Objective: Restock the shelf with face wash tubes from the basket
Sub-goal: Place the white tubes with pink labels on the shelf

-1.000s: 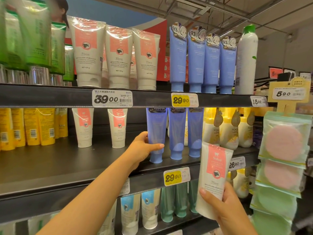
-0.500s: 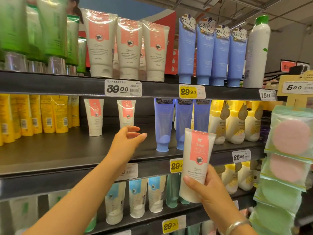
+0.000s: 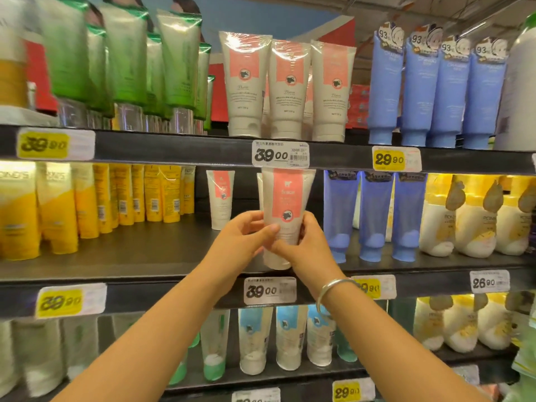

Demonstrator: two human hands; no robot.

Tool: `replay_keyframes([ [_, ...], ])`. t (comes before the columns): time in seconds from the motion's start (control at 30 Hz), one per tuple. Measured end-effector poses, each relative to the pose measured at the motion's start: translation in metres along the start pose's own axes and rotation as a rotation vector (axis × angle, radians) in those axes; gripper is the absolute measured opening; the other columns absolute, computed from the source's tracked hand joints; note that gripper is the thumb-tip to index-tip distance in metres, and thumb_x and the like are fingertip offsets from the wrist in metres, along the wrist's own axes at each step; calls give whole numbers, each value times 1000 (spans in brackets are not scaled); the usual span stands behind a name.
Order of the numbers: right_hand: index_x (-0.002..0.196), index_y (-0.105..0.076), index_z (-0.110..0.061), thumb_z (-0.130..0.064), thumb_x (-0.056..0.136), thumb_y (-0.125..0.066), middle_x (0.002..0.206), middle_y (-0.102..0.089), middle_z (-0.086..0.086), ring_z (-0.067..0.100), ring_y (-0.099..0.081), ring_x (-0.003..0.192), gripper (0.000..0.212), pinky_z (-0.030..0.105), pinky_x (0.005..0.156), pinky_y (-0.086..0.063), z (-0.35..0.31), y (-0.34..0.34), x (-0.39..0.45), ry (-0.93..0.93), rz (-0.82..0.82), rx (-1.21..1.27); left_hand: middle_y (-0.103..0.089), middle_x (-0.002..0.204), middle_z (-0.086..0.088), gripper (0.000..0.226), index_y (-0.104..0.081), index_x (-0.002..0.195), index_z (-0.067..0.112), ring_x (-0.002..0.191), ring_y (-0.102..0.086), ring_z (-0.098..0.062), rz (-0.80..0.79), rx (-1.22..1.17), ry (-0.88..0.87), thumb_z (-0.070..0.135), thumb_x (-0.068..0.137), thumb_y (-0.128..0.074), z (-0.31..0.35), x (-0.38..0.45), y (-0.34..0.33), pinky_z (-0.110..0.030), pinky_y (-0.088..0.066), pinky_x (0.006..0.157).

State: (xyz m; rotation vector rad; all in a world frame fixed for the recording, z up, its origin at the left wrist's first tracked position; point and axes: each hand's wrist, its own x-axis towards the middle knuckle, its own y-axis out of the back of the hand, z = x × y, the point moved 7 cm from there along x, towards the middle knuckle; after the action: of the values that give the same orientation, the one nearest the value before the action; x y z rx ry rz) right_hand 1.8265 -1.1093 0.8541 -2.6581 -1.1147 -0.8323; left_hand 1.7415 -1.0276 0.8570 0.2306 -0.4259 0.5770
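The curled fingers of the left hand (image 3: 242,240) and right hand (image 3: 306,245) grip a white plastic tube with pink label (image 3: 285,216), upright, cap down, over the dark middle shelf (image 3: 139,256) of a shop rack, between a similar small tube (image 3: 220,198) and blue tubes (image 3: 374,216).

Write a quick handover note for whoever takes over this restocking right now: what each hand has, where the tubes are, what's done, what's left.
Left hand and right hand both grip the pink-label tube, upright, cap down, at the front edge of the middle shelf.
One matching tube stands farther back on that shelf; another is mostly hidden behind the held one.
Done: tube brought to its slot above the 39.00 tag.
Left: set it down and release. The basket is out of view.
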Motion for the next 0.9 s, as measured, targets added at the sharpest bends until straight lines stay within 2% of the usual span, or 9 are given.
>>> replay_keyframes([
  [0.03,110,-47,-23,-12,70,-76,96,-61,-14,-7,-62,81,51,6,60,-49,3,-2,4,-3,6,-1,-72,98,12,22,-60,103,35,92,-68,0,19,11,7,29,82,-64,-2,4,1,-14,-53,68],
  [0.13,112,-45,-26,-14,71,-76,94,-57,-16,-4,-58,82,53,6,53,-46,13,-6,10,-48,29,-42,-71,104,6,23,-61,105,29,98,-66,-9,53,25,59,25,83,-65,-14,14,4,-31,-53,88],
  [0.2,115,-44,-25,-13,72,-75,94,-56,-16,-3,-57,82,54,5,53,-45,19,-5,14,-70,45,-60,-71,105,4,26,-61,109,25,99,-66,-13,48,34,81,25,83,-65,-22,18,5,-37,-52,91],
  [0.3,121,-41,-21,-9,76,-70,103,-56,-9,3,-56,88,55,10,66,-46,25,-6,19,-108,48,-115,-71,102,8,31,-60,114,23,94,-67,-9,40,20,97,27,84,-63,-29,25,5,-26,-53,75],
  [0.37,124,-37,-20,-9,78,-68,101,-52,-9,2,-54,87,56,11,66,-44,25,-6,21,-123,23,-143,-70,103,8,33,-58,117,23,94,-67,-9,38,11,114,28,85,-62,-32,29,5,-20,-50,70],
  [0.47,119,-36,-25,-14,77,-70,103,-50,-10,4,-53,92,55,11,66,-43,28,-1,20,-132,-20,-176,-68,107,5,38,-55,119,23,96,-65,-11,20,18,139,25,83,-65,-36,32,5,-22,-52,74],
  [0.6,110,-38,-28,-18,77,-71,99,-50,-14,-3,-51,85,48,10,63,-44,32,9,17,-117,2,-245,-67,109,3,40,-55,117,21,101,-64,-16,9,14,166,22,80,-68,-42,34,6,-31,-54,83],
  [0.7,108,-40,-27,-17,77,-72,99,-52,-13,-2,-52,86,46,9,63,-43,34,12,18,-114,27,-237,-67,107,3,36,-56,113,23,98,-64,-14,11,5,171,21,80,-69,-44,38,4,-24,-52,73],
  [0.9,111,-40,-25,-17,77,-71,100,-52,-12,-4,-52,85,46,8,63,-43,32,12,19,-126,42,-265,-67,102,5,31,-57,106,24,95,-64,-12,-2,3,187,20,79,-70,-44,42,5,-24,-52,72],
])
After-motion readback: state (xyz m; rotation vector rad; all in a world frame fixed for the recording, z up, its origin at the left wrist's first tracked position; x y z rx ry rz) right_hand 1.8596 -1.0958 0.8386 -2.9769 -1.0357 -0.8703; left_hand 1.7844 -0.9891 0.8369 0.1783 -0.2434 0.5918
